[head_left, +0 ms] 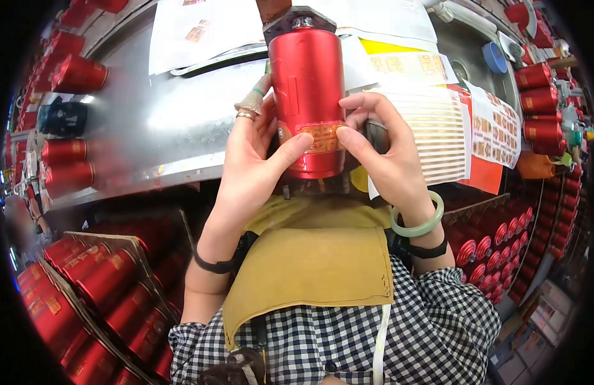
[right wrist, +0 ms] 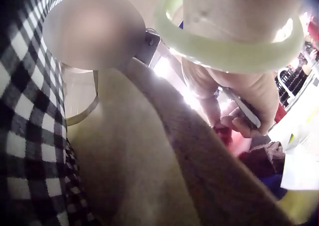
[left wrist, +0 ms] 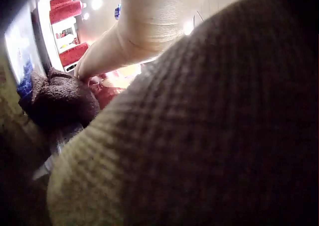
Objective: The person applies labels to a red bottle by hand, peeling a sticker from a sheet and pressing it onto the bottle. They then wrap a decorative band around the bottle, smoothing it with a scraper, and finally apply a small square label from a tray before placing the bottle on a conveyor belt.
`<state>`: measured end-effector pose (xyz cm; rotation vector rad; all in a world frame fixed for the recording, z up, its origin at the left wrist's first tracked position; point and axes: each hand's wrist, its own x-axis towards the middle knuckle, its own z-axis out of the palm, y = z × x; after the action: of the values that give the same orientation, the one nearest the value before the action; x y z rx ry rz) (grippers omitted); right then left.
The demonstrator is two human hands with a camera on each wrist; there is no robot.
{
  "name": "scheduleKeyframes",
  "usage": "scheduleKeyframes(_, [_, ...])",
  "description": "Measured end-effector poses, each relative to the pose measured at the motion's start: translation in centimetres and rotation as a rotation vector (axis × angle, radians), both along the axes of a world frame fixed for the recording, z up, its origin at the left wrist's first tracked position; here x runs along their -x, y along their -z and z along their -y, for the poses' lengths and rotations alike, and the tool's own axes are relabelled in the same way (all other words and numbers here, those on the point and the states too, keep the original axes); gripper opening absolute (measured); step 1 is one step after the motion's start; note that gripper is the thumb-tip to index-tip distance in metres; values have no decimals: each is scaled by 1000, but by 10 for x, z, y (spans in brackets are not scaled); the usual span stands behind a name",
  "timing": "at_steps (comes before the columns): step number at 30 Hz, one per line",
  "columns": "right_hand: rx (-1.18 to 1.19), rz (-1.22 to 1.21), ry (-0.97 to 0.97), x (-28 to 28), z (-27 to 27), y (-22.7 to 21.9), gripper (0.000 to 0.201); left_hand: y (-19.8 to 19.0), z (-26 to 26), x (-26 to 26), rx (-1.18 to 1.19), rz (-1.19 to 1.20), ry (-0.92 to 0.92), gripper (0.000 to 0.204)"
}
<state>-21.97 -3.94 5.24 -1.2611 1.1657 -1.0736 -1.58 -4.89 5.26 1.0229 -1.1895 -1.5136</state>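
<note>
A shiny red canister (head_left: pixel 306 77) lies toward the person, with a gold label (head_left: pixel 324 138) near its closer end. The left hand (head_left: pixel 252 154) holds the canister's left side, its thumb pressing on the label's left part. At the label's right end rests the thumb of the right hand (head_left: pixel 390 151), with the index finger against the canister's side. Against the right palm in the right wrist view is a narrow, silvery object (right wrist: pixel 241 108); how it is held is unclear. A dark fixture (head_left: pixel 299 20) stands at the canister's far end. The left wrist view mostly shows blurred fabric (left wrist: pixel 199 126).
Sheets with gold strips (head_left: pixel 419 125) and printed labels (head_left: pixel 496 125) lie on the metal table (head_left: pixel 201 106) to the right. Red canisters (head_left: pixel 66 151) stand at left, and more fill racks below on both sides. A blue cup (head_left: pixel 494 58) is at back right.
</note>
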Motion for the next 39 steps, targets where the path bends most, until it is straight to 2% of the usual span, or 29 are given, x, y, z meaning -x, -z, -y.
scheduleKeyframes(5, [-140, 47, -36, 19, 10, 10, 31, -9, 1, 3, -36, 6, 17, 89])
scheduleKeyframes(7, [-162, -50, -29, 29, 13, 19, 30, -13, 2, 3, -80, 6, 34, 91])
scheduleKeyframes(9, [-171, -24, -16, 27, 11, 17, 31, -13, 4, 4, -71, 10, 43, 90])
scheduleKeyframes(11, [-244, 128, 33, 18, 10, 6, 34, -14, 4, 5, -101, -11, 31, 88])
scheduleKeyframes(12, [-222, 17, -11, 20, 10, 10, 40, -12, 4, 7, -99, -25, 15, 87])
scheduleKeyframes(15, [-158, 63, 104, 15, 10, 13, 33, -12, 4, 4, -110, -19, 12, 86])
scheduleKeyframes(17, [-171, 88, 117, 21, 9, 18, 34, -13, 4, 4, -108, -19, 10, 86])
scheduleKeyframes(19, [62, 183, 151, 20, 5, 14, 34, -13, 5, 5, -105, -19, 9, 86])
scheduleKeyframes(21, [93, 210, 167, 10, 1, 2, 30, -13, 6, 5, -112, -21, 8, 87])
scheduleKeyframes(23, [93, 23, 130, 2, -5, -4, 24, -13, 7, 4, -120, -15, 14, 87])
scheduleKeyframes(24, [157, -74, 190, -3, -7, 5, 22, -13, 7, 3, -124, -10, 17, 88])
scheduleKeyframes(27, [88, -142, 232, 4, -8, 17, 23, -16, 7, 3, -135, 30, 39, 83])
scheduleKeyframes(28, [158, -264, 245, 12, -5, 24, 23, -16, 7, 2, -134, 30, 38, 83])
scheduleKeyframes(30, [156, -224, 277, 13, -6, 20, 22, -14, 9, 2, -139, 9, 33, 90])
scheduleKeyframes(32, [131, -48, 297, 7, -9, 7, 21, -14, 10, 3, -127, 3, 28, 88])
scheduleKeyframes(33, [129, -46, 294, 5, -9, 11, 21, -14, 9, 3, -125, 1, 21, 87])
scheduleKeyframes(35, [167, -105, 197, 1, -7, 24, 20, -17, 7, 1, -134, 48, 1, 85])
scheduleKeyframes(39, [213, -261, 299, 19, 4, 30, 19, -19, 8, 3, -117, 136, -33, 79])
